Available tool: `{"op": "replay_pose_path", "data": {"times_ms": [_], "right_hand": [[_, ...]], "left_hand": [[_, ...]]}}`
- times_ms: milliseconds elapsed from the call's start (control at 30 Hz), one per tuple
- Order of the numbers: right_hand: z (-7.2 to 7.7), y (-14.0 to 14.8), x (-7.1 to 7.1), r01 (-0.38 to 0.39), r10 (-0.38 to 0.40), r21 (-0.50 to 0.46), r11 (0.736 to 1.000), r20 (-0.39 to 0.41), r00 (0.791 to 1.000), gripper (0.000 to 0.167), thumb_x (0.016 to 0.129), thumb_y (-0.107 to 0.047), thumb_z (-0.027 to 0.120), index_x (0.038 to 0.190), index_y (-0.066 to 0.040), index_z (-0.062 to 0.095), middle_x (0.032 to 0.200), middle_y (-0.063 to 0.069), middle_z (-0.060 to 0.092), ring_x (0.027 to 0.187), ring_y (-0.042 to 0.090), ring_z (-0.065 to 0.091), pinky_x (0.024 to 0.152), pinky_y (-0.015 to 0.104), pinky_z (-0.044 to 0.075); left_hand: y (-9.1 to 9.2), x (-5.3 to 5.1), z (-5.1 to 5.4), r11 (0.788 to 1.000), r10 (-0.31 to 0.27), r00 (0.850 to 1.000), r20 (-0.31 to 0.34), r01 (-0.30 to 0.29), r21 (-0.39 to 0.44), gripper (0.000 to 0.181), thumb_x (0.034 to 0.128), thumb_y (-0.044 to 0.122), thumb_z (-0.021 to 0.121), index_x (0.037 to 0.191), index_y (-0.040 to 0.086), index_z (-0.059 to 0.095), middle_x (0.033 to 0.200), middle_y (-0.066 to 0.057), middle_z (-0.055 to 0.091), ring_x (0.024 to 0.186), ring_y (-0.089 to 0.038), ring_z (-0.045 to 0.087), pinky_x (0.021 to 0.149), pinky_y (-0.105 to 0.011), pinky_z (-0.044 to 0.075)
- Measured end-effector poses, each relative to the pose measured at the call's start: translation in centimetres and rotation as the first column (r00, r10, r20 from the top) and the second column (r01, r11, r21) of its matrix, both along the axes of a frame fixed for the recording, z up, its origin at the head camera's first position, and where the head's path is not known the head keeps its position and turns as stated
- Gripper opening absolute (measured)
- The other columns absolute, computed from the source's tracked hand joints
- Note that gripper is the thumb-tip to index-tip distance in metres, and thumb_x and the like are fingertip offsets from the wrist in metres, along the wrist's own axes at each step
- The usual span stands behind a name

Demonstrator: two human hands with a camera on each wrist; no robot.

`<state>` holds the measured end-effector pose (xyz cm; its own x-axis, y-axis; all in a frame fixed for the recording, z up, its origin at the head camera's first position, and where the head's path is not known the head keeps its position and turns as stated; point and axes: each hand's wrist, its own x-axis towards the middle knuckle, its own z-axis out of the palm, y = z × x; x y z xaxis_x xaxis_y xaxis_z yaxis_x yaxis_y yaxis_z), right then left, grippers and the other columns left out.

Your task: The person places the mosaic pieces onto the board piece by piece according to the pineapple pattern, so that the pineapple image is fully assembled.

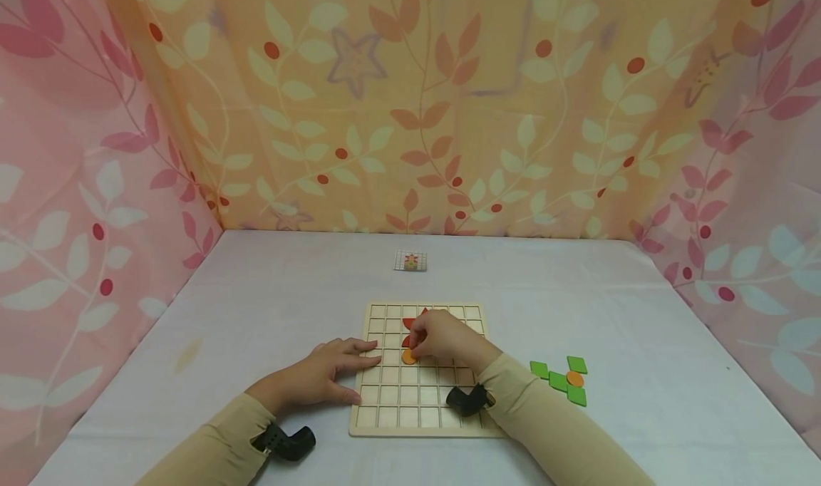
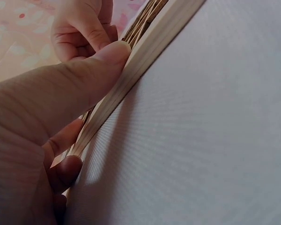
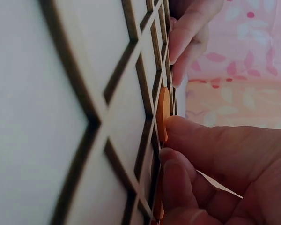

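Note:
A pale wooden grid board [image 1: 388, 416] lies on the white-covered table. My right hand [image 1: 449, 340] is over its middle columns, thumb and fingertips at the edge of an orange disc [image 1: 409, 357]. In the right wrist view, the thumb touches that orange disc [image 3: 164, 112] and the other fingers curl beside it. Red pieces [image 1: 408, 323] sit in squares farther up the board, partly covered by the hand. My left hand [image 1: 321, 375] rests along the board's left side, fingers spread. Its thumb [image 2: 113, 52] touches the board's edge in the left wrist view.
Right of the board lie several green tiles [image 1: 558, 381] and another orange disc [image 1: 575, 379]. A small card with a grid picture [image 1: 410, 261] lies beyond the board. Patterned cloth [image 1: 410, 115] hangs around the table's back and sides.

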<state>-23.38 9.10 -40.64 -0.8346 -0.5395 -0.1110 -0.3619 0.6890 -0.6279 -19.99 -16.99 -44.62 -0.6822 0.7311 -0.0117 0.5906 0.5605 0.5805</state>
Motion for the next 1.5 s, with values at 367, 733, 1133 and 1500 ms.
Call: {"op": "replay_pose_path", "data": {"times_ms": [367, 733, 1133, 1500], "right_hand": [[0.4, 0.0, 0.1, -0.035, 0.035, -0.001, 0.999, 0.008, 0.999, 0.008, 0.074, -0.01, 0.075, 0.076, -0.014, 0.069, 0.069, -0.008, 0.061, 0.065, 0.007, 0.052, 0.063, 0.025, 0.043], [2.1, 3.4, -0.7, 0.029, -0.027, -0.049, 0.998, 0.035, 0.999, 0.002, 0.079, -0.009, 0.069, 0.079, -0.01, 0.068, 0.069, -0.003, 0.058, 0.067, 0.013, 0.051, 0.061, 0.028, 0.043], [3.4, 10.5, -0.1, 0.157, -0.156, -0.014, 0.988, 0.067, 0.986, 0.004, 0.08, -0.01, 0.068, 0.083, -0.008, 0.067, 0.066, -0.001, 0.055, 0.063, 0.016, 0.049, 0.055, 0.031, 0.042], [2.7, 16.3, 1.4, 0.221, -0.23, 0.091, 0.971, 0.106, 0.967, 0.003, 0.078, -0.008, 0.069, 0.079, -0.007, 0.067, 0.063, -0.001, 0.054, 0.068, 0.017, 0.047, 0.062, 0.032, 0.038]], "left_hand": [[0.0, -0.1, -0.1, 1.0, -0.004, 1.0, -0.005, 0.004, 0.007, 0.067, 0.0745, 0.055, 0.065, 0.135, 0.031, 0.046, 0.146, 0.009, 0.031, 0.129, -0.019, 0.029, 0.095, -0.05, 0.022], [0.1, 0.0, 0.1, 1.0, 0.01, 1.0, 0.012, -0.01, -0.014, 0.069, 0.0738, 0.055, 0.065, 0.135, 0.031, 0.045, 0.146, 0.009, 0.031, 0.13, -0.019, 0.028, 0.097, -0.051, 0.02], [0.1, 0.0, 0.0, 0.999, 0.03, 0.999, 0.029, -0.03, -0.023, 0.069, 0.0734, 0.057, 0.064, 0.135, 0.034, 0.045, 0.146, 0.011, 0.03, 0.13, -0.02, 0.028, 0.098, -0.051, 0.02], [0.1, 0.0, 0.0, 0.999, 0.028, 0.999, 0.032, -0.027, -0.017, 0.069, 0.0733, 0.057, 0.064, 0.135, 0.034, 0.044, 0.146, 0.01, 0.029, 0.132, -0.021, 0.026, 0.099, -0.053, 0.019]]}}
